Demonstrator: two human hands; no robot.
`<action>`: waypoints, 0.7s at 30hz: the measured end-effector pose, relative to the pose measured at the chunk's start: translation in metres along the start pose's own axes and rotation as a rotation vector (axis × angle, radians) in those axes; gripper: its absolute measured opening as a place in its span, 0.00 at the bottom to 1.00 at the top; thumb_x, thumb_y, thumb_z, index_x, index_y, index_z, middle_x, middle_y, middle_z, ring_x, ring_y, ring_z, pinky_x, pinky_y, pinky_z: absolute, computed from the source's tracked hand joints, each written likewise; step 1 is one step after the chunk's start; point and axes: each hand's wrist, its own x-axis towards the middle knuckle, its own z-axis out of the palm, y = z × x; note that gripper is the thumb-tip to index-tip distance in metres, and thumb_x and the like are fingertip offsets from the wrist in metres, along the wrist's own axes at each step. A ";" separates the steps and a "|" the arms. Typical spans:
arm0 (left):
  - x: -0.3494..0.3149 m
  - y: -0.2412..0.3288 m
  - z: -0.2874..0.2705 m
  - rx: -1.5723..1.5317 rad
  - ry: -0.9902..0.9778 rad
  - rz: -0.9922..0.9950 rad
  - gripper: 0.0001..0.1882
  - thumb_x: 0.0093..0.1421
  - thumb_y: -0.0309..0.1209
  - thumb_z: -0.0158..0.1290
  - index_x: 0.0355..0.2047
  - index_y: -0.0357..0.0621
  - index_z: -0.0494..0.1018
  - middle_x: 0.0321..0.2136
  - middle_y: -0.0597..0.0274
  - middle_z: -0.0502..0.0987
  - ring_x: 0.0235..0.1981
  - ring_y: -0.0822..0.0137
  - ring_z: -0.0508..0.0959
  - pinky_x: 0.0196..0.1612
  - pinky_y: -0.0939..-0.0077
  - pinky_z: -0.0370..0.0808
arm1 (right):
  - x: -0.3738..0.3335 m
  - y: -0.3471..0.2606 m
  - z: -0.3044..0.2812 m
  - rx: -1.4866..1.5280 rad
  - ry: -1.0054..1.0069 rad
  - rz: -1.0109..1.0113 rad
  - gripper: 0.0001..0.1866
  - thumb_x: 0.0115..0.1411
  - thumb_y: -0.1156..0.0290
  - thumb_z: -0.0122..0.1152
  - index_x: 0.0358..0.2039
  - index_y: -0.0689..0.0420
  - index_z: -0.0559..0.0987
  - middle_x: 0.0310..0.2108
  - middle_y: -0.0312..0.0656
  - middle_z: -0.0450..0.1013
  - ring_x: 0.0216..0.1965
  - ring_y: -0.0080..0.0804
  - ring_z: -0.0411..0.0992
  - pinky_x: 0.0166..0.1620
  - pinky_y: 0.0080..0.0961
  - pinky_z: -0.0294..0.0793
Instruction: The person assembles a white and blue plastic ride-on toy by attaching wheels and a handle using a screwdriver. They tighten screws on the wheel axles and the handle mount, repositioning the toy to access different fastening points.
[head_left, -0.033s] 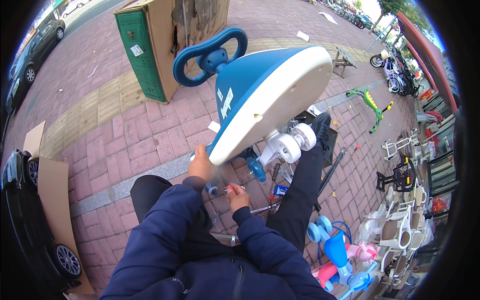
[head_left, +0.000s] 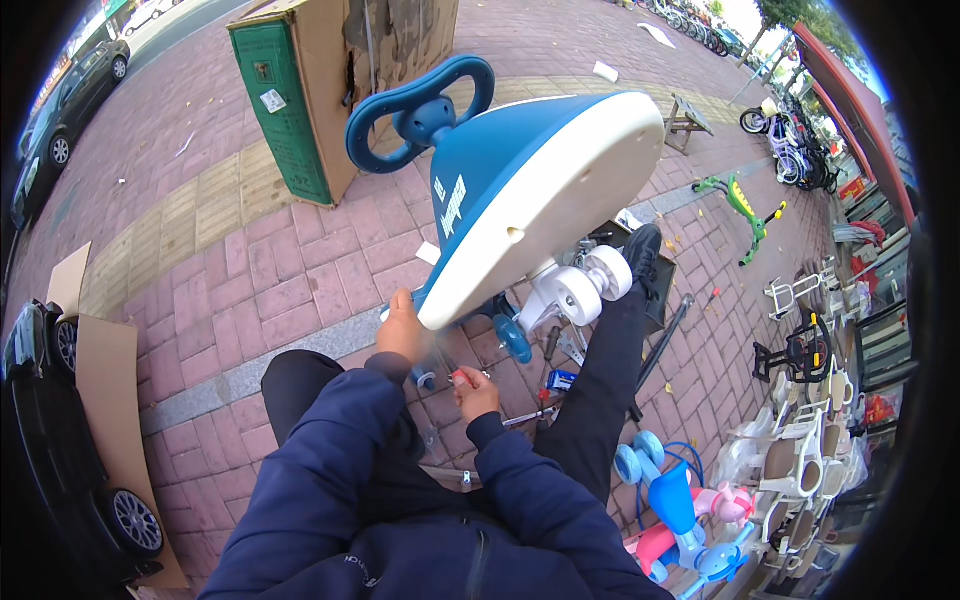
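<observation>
A blue and white ride-on swing car (head_left: 560,190) is tipped up before me. Its blue loop steering wheel (head_left: 425,118) points to the far left, and its white underside faces me. White twin wheels (head_left: 580,290) sit under it beside my shoe, and a blue wheel (head_left: 513,338) shows lower down. My left hand (head_left: 402,335) grips the car's near edge, some fingers hidden behind it. Between my legs, my right hand (head_left: 475,393) is closed in a pinch on a small red piece, too small to name, apart from the car.
Tools and a blue box (head_left: 560,381) lie on the paving by my right leg. Near my right foot is a dark tray (head_left: 660,290). A large carton (head_left: 310,100) stands ahead; a black toy car (head_left: 60,450) is at left. Children's ride-ons (head_left: 690,520) and white chairs (head_left: 800,450) crowd the right.
</observation>
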 end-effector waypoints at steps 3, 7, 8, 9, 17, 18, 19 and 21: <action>0.002 0.001 0.004 -0.002 0.034 -0.061 0.33 0.53 0.33 0.69 0.58 0.42 0.71 0.53 0.39 0.79 0.47 0.35 0.83 0.48 0.47 0.81 | 0.001 -0.004 -0.003 0.187 -0.041 0.142 0.19 0.73 0.72 0.63 0.62 0.62 0.77 0.39 0.41 0.81 0.26 0.20 0.72 0.25 0.19 0.70; 0.003 0.004 0.004 0.005 0.073 -0.061 0.33 0.50 0.31 0.71 0.58 0.42 0.75 0.48 0.38 0.83 0.48 0.37 0.84 0.49 0.51 0.82 | 0.005 -0.009 -0.013 0.400 -0.172 0.276 0.19 0.74 0.70 0.63 0.62 0.61 0.76 0.38 0.41 0.80 0.24 0.20 0.69 0.24 0.19 0.67; 0.002 0.004 0.004 -0.004 0.087 -0.065 0.33 0.50 0.32 0.71 0.57 0.42 0.76 0.48 0.39 0.83 0.48 0.37 0.84 0.49 0.51 0.82 | 0.005 -0.009 -0.015 0.425 -0.177 0.296 0.19 0.74 0.70 0.62 0.62 0.61 0.76 0.38 0.40 0.80 0.24 0.21 0.68 0.24 0.19 0.67; 0.001 0.005 0.003 -0.013 0.102 -0.068 0.33 0.50 0.33 0.72 0.57 0.42 0.76 0.48 0.39 0.84 0.47 0.37 0.84 0.49 0.51 0.82 | 0.005 -0.009 -0.016 0.462 -0.193 0.331 0.19 0.74 0.70 0.62 0.62 0.60 0.76 0.37 0.40 0.80 0.23 0.21 0.68 0.24 0.19 0.66; 0.006 -0.009 0.007 0.011 0.021 -0.051 0.37 0.52 0.40 0.72 0.60 0.41 0.73 0.53 0.38 0.80 0.49 0.37 0.83 0.50 0.50 0.82 | -0.006 -0.027 0.013 -0.746 0.069 -0.291 0.19 0.70 0.53 0.63 0.48 0.55 0.84 0.39 0.51 0.83 0.38 0.49 0.82 0.41 0.46 0.80; 0.010 -0.013 0.007 0.037 -0.040 -0.033 0.43 0.53 0.45 0.71 0.64 0.38 0.67 0.58 0.37 0.75 0.52 0.36 0.82 0.52 0.49 0.81 | -0.007 -0.031 0.017 -0.927 0.116 -0.393 0.20 0.70 0.50 0.62 0.47 0.54 0.84 0.40 0.54 0.84 0.41 0.56 0.83 0.45 0.51 0.80; 0.012 -0.015 0.006 0.065 -0.100 -0.016 0.49 0.55 0.49 0.71 0.68 0.34 0.62 0.64 0.35 0.71 0.55 0.35 0.81 0.53 0.48 0.81 | -0.006 -0.034 0.019 -0.911 0.094 -0.309 0.21 0.72 0.47 0.55 0.47 0.51 0.85 0.43 0.57 0.82 0.44 0.67 0.79 0.49 0.58 0.77; 0.012 -0.018 0.006 0.071 -0.097 -0.026 0.48 0.55 0.48 0.70 0.67 0.35 0.62 0.63 0.35 0.72 0.54 0.34 0.81 0.52 0.48 0.81 | -0.003 -0.035 0.021 -0.922 0.097 -0.261 0.21 0.72 0.48 0.55 0.44 0.52 0.86 0.41 0.57 0.83 0.43 0.64 0.80 0.48 0.57 0.77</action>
